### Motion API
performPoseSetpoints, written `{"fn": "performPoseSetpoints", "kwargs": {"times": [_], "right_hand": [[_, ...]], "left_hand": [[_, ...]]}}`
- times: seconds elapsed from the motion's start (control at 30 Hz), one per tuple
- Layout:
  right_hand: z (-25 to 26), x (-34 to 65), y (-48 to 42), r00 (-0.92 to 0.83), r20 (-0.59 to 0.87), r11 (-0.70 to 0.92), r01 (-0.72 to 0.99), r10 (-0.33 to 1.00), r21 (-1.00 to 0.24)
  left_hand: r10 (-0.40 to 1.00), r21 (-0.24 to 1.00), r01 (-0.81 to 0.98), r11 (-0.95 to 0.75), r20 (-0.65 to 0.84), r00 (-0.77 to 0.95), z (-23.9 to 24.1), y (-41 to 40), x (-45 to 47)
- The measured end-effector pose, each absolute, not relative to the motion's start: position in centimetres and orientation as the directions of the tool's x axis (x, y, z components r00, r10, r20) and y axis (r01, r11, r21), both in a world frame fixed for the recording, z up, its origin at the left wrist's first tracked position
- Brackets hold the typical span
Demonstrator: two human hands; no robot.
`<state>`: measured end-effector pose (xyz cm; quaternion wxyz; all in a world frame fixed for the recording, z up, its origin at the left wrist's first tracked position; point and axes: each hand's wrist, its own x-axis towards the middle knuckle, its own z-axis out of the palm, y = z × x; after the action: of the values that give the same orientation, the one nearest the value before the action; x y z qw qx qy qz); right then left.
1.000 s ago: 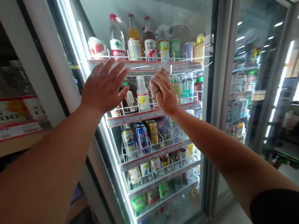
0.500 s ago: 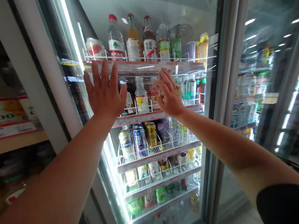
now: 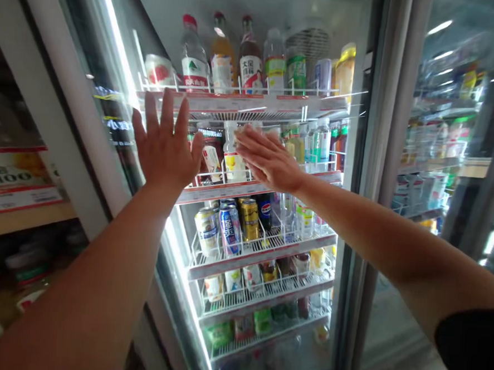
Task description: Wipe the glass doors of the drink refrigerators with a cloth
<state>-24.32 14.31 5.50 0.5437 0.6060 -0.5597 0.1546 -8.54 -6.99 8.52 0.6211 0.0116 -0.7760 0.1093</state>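
I face a lit drinks fridge behind a glass door [image 3: 353,225]. My left hand [image 3: 165,146] is open, fingers spread and pointing up, palm flat against the glass just under the top shelf [image 3: 256,103]. My right hand [image 3: 269,161] lies flat against the glass at the second shelf, fingers pointing left. It presses a pale cloth [image 3: 250,130] to the pane; only a sliver of the cloth shows above the fingers. Bottles [image 3: 221,55] stand on the top shelf, and cans [image 3: 231,229] sit on the third shelf below my hands.
A wooden shelf [image 3: 15,199] with red price strips and boxed goods is at the left. A second glass door [image 3: 442,135] at the right reflects ceiling lights and store aisles. Lower wire racks [image 3: 261,297] hold small cups and packs.
My right hand has gone from curled around the wadded cloth to flat, and slid left and slightly down. My left hand has turned upright with its fingers spread. The view shifted a little.
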Motion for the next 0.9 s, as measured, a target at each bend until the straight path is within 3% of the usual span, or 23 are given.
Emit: {"fn": "performPoseSetpoints", "kwargs": {"times": [0.17,0.37,0.53,0.6,0.73,0.9], "right_hand": [[6.1,-25.3,15.3,0.249,0.927,0.284,-0.901,-0.282,0.329],[5.7,-25.7,16.8,0.307,0.825,0.217,-0.867,-0.475,0.448],[6.0,-26.9,17.5,0.244,0.937,0.252,-0.918,-0.25,0.306],[5.5,-26.8,17.4,0.261,0.926,0.238,-0.914,-0.273,0.328],[5.3,-26.4,17.4,0.334,0.825,0.176,-0.875,-0.456,0.451],[6.4,-27.1,17.4,0.27,0.923,0.201,-0.922,-0.275,0.33]], "left_hand": [[0.119,-0.154,-0.161,0.975,0.971,-0.205,8.4,-7.0,-8.6],[0.144,-0.183,-0.185,0.966,0.968,-0.204,8.2,-7.3,-8.6],[0.132,-0.179,-0.221,0.959,0.969,-0.21,8.3,-7.1,-8.6],[0.132,-0.177,-0.22,0.959,0.97,-0.205,8.3,-7.1,-8.6],[0.132,-0.177,-0.225,0.958,0.971,-0.199,8.3,-7.2,-8.6],[0.118,-0.172,-0.252,0.952,0.969,-0.216,8.3,-7.2,-8.5]]}}
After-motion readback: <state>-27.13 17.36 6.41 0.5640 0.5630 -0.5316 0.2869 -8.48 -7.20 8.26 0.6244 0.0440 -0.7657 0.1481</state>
